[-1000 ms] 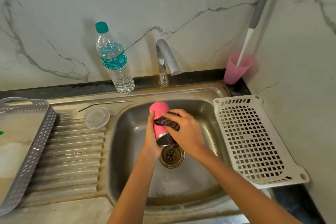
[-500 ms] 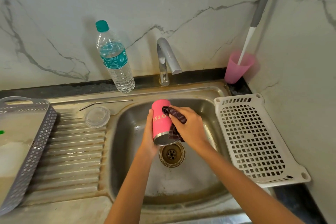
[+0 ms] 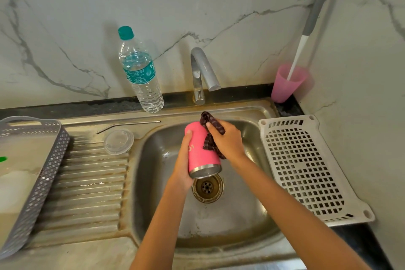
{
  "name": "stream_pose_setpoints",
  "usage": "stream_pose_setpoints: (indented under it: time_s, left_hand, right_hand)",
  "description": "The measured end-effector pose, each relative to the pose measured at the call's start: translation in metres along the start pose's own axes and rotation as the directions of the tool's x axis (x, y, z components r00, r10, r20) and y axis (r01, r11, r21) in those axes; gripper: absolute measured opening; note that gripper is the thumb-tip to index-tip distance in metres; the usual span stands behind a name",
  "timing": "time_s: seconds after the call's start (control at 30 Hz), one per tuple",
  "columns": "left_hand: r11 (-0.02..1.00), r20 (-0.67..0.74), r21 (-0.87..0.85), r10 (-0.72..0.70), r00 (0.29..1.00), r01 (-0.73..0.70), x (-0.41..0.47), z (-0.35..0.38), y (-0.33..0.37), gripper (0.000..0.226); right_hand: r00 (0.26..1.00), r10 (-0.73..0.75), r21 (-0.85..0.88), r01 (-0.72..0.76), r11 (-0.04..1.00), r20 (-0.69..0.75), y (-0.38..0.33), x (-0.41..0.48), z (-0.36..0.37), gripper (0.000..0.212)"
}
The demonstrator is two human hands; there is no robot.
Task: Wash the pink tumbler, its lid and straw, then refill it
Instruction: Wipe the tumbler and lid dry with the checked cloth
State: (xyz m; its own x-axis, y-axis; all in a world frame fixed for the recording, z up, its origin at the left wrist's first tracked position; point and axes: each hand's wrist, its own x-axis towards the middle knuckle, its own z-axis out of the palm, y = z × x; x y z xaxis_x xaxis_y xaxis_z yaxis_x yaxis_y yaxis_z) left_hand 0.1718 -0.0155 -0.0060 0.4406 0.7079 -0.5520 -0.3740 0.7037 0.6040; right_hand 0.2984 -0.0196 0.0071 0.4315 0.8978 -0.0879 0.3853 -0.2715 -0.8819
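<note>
Part of the white lettering on the pink tumbler (image 3: 202, 151) is hiding under the left hand (image 3: 183, 166), and the grey basket (image 3: 32, 182) is running off the left edge. Over the sink (image 3: 219, 232), just above the drain (image 3: 207, 187), the left hand is wrapping around the tumbler, steel rim tilting toward the camera, while the right hand (image 3: 228, 140) is pressing a dark striped cloth (image 3: 211, 136) against its side. Beside the basin, the clear lid (image 3: 119, 141) and steel straw (image 3: 128, 125) are lying apart on the drainboard. At the back, a pink cup (image 3: 285, 85) is holding a long-handled brush (image 3: 306, 30).
</note>
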Motion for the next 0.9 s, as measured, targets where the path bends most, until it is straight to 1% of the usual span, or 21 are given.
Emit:
stream_pose_setpoints:
  time_s: [0.07, 0.1, 0.17, 0.23, 0.3, 0.33, 0.37, 0.43, 0.5, 0.57, 0.63, 0.73, 0.8, 0.9]
  left_hand:
    - [0.997, -0.014, -0.075, 0.020, 1.000, -0.021, 0.000, -0.002, 0.003, 0.050]
    - [0.994, -0.021, -0.102, 0.027, 0.999, -0.029, 0.000, -0.003, 0.004, 0.049]
    - [0.993, -0.024, -0.119, 0.018, 1.000, -0.021, 0.002, -0.005, 0.005, 0.051]
    - [0.994, -0.011, -0.111, 0.000, 1.000, -0.001, 0.003, -0.005, 0.002, 0.051]
    - [0.995, 0.022, -0.098, 0.008, 1.000, -0.005, 0.003, -0.003, 0.000, 0.049]
    - [0.996, 0.043, -0.092, 0.014, 0.999, -0.010, 0.002, -0.002, 0.000, 0.047]
    - [0.997, 0.055, -0.082, 0.019, 0.998, -0.014, 0.001, -0.001, 0.000, 0.045]
    - [0.996, 0.038, -0.083, 0.023, 0.999, -0.019, -0.002, -0.001, 0.000, 0.044]
    - [0.991, 0.006, -0.130, 0.025, 1.000, -0.024, -0.004, -0.003, 0.000, 0.049]
    - [0.977, -0.028, -0.211, 0.037, 0.999, -0.042, -0.004, -0.005, 0.004, 0.056]
    - [0.971, -0.075, -0.227, 0.051, 0.996, -0.067, -0.001, -0.010, 0.009, 0.059]
    - [0.988, -0.092, -0.147, 0.025, 0.995, -0.038, 0.001, -0.016, 0.009, 0.060]
    - [0.995, -0.050, -0.098, -0.012, 0.999, 0.007, 0.000, -0.018, 0.012, 0.061]
    - [0.997, 0.036, -0.024, -0.074, 0.997, 0.075, -0.004, -0.018, 0.021, 0.056]
  right_hand:
    - [0.998, 0.040, 0.031, -0.041, 0.999, 0.039, 0.004, -0.011, 0.000, 0.033]
    - [0.999, 0.017, 0.013, -0.017, 1.000, 0.029, 0.008, -0.019, 0.000, 0.032]
    - [0.995, -0.100, -0.047, 0.100, 0.994, -0.006, 0.011, -0.035, -0.001, 0.031]
    - [0.973, -0.231, -0.125, 0.229, 0.965, -0.007, 0.008, -0.040, 0.000, 0.031]
    - [0.957, -0.291, -0.191, 0.286, 0.939, 0.005, 0.002, -0.031, 0.000, 0.032]
    - [0.960, -0.279, -0.184, 0.274, 0.944, 0.001, -0.001, -0.023, -0.001, 0.033]
    - [0.971, -0.238, -0.149, 0.235, 0.961, -0.002, -0.004, -0.015, -0.002, 0.033]
    - [0.994, -0.108, -0.038, 0.109, 0.993, 0.025, -0.010, -0.001, -0.006, 0.035]
    - [0.995, 0.005, 0.039, -0.009, 0.999, 0.099, -0.011, 0.000, -0.008, 0.036]
    - [0.988, 0.030, 0.046, -0.037, 0.998, 0.149, -0.005, -0.013, -0.008, 0.035]
    - [0.992, -0.024, 0.044, 0.018, 0.999, 0.125, 0.003, -0.030, -0.007, 0.031]
    - [0.987, -0.158, 0.014, 0.157, 0.987, 0.039, 0.005, -0.041, -0.005, 0.030]
    - [0.973, -0.230, -0.004, 0.231, 0.973, 0.026, 0.003, -0.041, -0.002, 0.031]
    - [0.963, -0.266, -0.064, 0.268, 0.961, 0.034, 0.005, -0.041, 0.003, 0.033]
